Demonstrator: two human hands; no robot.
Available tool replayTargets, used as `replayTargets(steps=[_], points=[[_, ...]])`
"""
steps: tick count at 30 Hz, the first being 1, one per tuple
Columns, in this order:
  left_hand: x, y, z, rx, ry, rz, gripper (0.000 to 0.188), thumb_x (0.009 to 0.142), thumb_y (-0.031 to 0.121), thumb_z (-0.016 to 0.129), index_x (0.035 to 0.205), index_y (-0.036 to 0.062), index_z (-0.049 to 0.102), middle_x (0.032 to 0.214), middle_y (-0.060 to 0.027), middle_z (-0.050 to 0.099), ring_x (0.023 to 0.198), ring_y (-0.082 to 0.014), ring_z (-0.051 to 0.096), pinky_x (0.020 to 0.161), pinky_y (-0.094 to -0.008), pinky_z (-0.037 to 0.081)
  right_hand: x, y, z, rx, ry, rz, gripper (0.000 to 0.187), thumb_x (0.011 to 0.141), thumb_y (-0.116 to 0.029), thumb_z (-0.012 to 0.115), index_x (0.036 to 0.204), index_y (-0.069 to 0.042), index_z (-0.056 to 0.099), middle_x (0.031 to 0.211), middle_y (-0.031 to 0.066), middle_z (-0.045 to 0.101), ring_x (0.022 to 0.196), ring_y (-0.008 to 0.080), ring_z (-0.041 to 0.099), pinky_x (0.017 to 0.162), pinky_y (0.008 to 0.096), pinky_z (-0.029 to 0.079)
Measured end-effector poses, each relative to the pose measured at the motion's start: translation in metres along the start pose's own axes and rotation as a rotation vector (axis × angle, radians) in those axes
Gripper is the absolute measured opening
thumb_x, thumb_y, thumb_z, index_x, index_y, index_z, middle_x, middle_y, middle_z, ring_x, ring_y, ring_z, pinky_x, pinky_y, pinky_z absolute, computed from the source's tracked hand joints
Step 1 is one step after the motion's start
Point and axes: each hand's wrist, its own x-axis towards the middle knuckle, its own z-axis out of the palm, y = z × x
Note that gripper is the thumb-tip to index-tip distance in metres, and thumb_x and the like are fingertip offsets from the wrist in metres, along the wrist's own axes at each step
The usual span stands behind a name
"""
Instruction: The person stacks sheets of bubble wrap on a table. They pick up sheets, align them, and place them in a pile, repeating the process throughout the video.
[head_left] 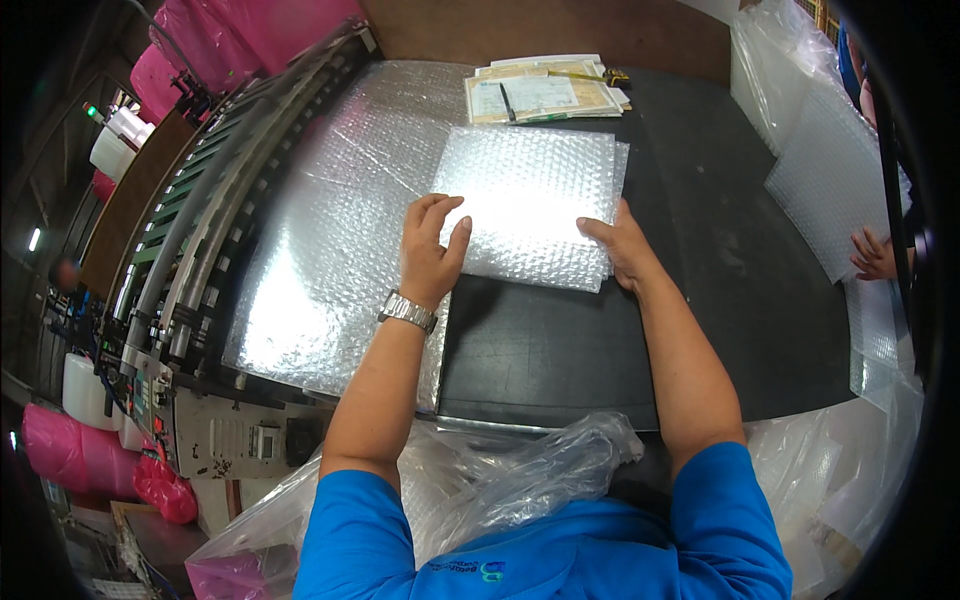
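A small stack of silvery, see-through bubble wrap sheets (pixel 530 200) lies a little unevenly above the black tabletop (pixel 720 260). My right hand (pixel 622 248) grips the stack's right edge, thumb on top and fingers underneath. At the left edge is my left hand (pixel 432 250), its thumb and fingers apart, beside or lightly touching the sheets; a metal watch (pixel 408 311) is on that wrist. Under and left of this hand spreads a large sheet of bubble wrap (pixel 320 240), which reaches toward the machine.
A machine with rollers (pixel 190 240) borders the table's left side. Papers (pixel 540 95) with a pen (pixel 507 100) and a yellow tape measure (pixel 617 77) lie at the back. On the right, another person's hand (pixel 876 255) touches hanging bubble wrap (pixel 825 185). Loose plastic film (pixel 540 470) bunches at the front.
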Motion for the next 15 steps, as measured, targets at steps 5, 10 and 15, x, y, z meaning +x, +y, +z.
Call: replayTargets(steps=[5, 10, 15], points=[[0.0011, 0.0032, -0.0016, -0.025, -0.004, -0.012, 0.024, 0.081, 0.018, 0.059, 0.101, 0.0043, 0.059, 0.103, -0.0138, 0.052, 0.094, -0.0270, 0.052, 0.078, -0.0355, 0.044, 0.0014, 0.0020, -0.0013, 0.012, -0.013, -0.005, 0.063, 0.073, -0.003, 0.063, 0.124, 0.002, 0.027, 0.113, 0.0163, 0.049, 0.103, 0.0238, 0.050, 0.089, 0.0333, 0.040], [0.0016, 0.0046, -0.0021, -0.044, -0.005, -0.025, 0.024, 0.080, 0.018, 0.059, 0.100, 0.0033, 0.059, 0.102, -0.0146, 0.052, 0.094, -0.0287, 0.052, 0.080, -0.0368, 0.044, -0.0003, -0.0008, 0.0002, 0.007, -0.002, -0.002, 0.062, 0.073, -0.003, 0.063, 0.123, 0.002, 0.028, 0.113, 0.0163, 0.049, 0.103, 0.0236, 0.050, 0.089, 0.0332, 0.040], [0.0014, 0.0032, -0.0029, 0.016, 0.064, 0.122, 0.022, 0.079, 0.013, 0.059, 0.099, 0.0033, 0.059, 0.102, -0.0123, 0.054, 0.092, -0.0250, 0.053, 0.074, -0.0317, 0.044, 0.0014, 0.0009, -0.0008, 0.004, -0.007, -0.005, 0.062, 0.073, -0.003, 0.063, 0.123, 0.002, 0.028, 0.113, 0.0163, 0.049, 0.103, 0.0237, 0.050, 0.089, 0.0335, 0.040]])
